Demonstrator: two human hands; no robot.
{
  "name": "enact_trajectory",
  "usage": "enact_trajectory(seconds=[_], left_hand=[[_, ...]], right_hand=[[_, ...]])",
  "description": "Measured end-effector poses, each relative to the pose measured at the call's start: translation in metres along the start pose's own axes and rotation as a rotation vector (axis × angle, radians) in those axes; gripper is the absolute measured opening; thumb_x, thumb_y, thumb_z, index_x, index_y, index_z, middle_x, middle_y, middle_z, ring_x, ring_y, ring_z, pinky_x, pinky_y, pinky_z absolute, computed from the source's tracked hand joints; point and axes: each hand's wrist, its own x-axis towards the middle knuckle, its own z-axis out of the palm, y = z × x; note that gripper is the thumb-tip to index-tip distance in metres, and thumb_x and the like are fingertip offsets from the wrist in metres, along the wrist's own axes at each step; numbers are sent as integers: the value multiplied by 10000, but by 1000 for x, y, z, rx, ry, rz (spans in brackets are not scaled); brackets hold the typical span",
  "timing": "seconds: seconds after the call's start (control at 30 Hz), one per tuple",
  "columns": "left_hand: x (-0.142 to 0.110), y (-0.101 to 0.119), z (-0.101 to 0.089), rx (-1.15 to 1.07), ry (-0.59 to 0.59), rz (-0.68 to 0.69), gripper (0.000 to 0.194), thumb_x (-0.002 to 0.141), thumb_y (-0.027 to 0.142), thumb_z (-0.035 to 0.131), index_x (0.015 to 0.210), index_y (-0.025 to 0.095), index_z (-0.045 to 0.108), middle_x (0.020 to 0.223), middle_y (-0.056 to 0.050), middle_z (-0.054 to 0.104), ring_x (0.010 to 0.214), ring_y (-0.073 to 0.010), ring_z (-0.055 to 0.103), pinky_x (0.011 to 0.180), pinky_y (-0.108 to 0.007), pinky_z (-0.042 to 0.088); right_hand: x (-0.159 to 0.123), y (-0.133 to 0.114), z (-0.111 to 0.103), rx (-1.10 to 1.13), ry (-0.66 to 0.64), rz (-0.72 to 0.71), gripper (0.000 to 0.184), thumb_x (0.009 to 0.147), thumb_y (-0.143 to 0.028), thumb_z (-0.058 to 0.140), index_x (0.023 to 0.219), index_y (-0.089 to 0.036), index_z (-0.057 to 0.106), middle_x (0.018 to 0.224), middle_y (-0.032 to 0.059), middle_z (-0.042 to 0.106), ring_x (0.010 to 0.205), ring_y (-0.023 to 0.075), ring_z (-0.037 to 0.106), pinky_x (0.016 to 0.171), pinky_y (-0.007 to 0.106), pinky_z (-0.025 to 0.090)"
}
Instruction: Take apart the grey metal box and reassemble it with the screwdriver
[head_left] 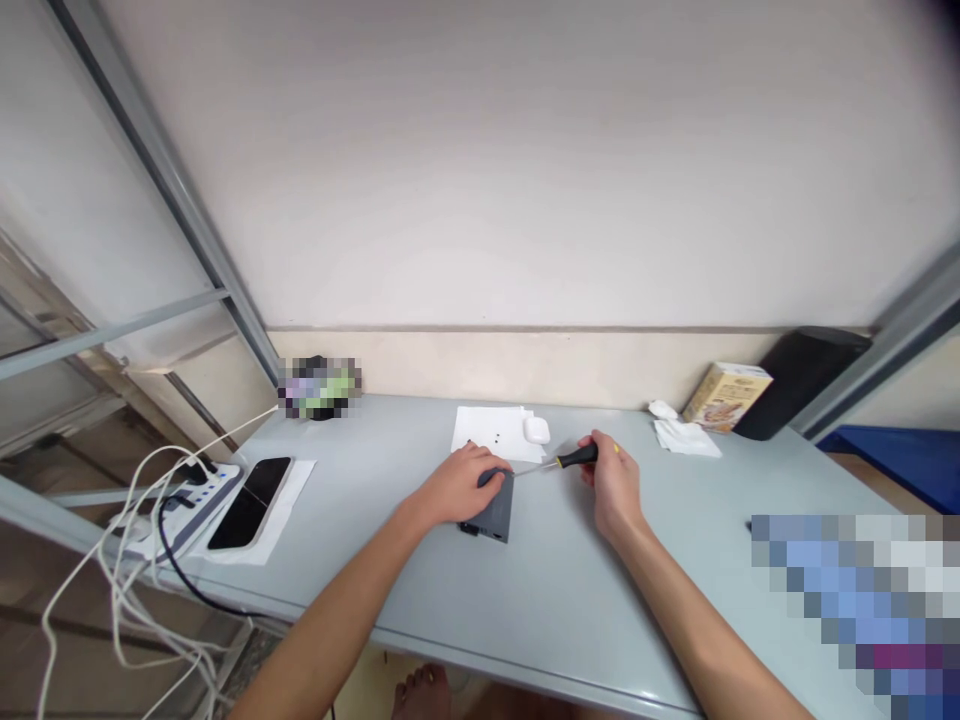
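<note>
A small dark grey box-shaped device (496, 512) lies on the grey table (570, 590) in front of me. My left hand (457, 482) rests on its far left part, fingers curled over it and holding it down. My right hand (611, 480) grips a screwdriver (574, 458) with a black handle; its thin metal shaft points left, with the tip at the device's far edge. Behind the device lies a white sheet of paper (491, 430) with a few tiny dark specks on it, and a white earbud case (537, 430) sits on that sheet.
A black phone (250, 502) lies on white paper at the left, beside a white power strip (184, 505) with several cables hanging off the table edge. At the back right are crumpled white tissues (679, 430), a small cardboard box (726, 396) and a black object (801, 378) against the wall.
</note>
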Motion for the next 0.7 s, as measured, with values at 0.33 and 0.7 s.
enact_trajectory(seconds=[0.33,0.7], left_hand=[[-1,1,-1,-7,-14,-12,289,1028,239,493,1185,235,736,1090,-70,734,1087,-252,600,1000,-397,497],[-1,-2,-2,2,-21,-16,291,1028,245,487,1161,231,746,1041,-75,726,1054,-251,612,958,-395,512]], right_hand=[[1,3,-1,4,5,7,279,787,-449,686,702,-186,644,630,-22,530,551,113,432,472,247,325],[3,3,-2,5,18,14,274,780,-443,671,699,-183,646,632,-21,536,547,107,429,470,235,323]])
